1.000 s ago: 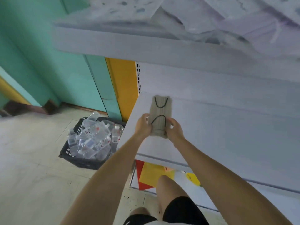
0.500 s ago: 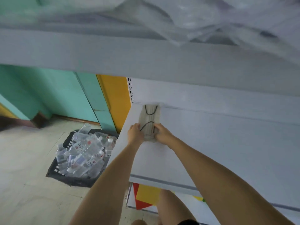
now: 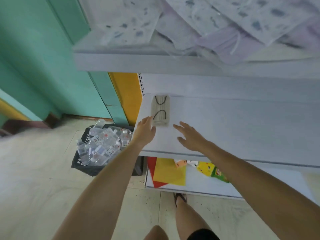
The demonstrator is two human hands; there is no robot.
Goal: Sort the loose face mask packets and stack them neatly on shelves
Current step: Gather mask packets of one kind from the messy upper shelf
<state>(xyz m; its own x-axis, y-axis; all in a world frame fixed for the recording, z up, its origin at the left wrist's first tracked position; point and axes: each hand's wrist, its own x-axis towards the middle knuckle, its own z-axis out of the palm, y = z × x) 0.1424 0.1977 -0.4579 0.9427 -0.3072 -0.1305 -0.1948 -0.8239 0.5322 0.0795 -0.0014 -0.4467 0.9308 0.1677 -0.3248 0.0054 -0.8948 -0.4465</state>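
Item: one face mask packet [image 3: 160, 110], flat on the middle shelf [image 3: 233, 129], in its rear left corner. Long axis runs front to back; the far short end lies at the back panel, the near short end points toward the person. Appearance: tan or grey pleated mask in a clear wrap, with two black ear loops showing as arcs, one at each end. Edges: the left long side lies just inside the shelf's left edge; bare white shelf extends wide to the right and forward to the front lip. Hands: left hand [image 3: 145, 132] with straight fingers, its tips at the packet's near left corner, apparently touching; right hand [image 3: 191, 136] spread and relaxed, holding nothing, low over the shelf and apart from the packet on its right. Above: upper shelf [image 3: 138, 64] carrying a loose heap of mask packets [image 3: 216, 23], white patterned and lilac, overlapping at odd angles. Below: lower shelf [image 3: 199, 186] with red and yellow sheets [image 3: 168, 172]. Left, on the floor: dark basket [image 3: 81, 166] of clear bottles [image 3: 100, 144].
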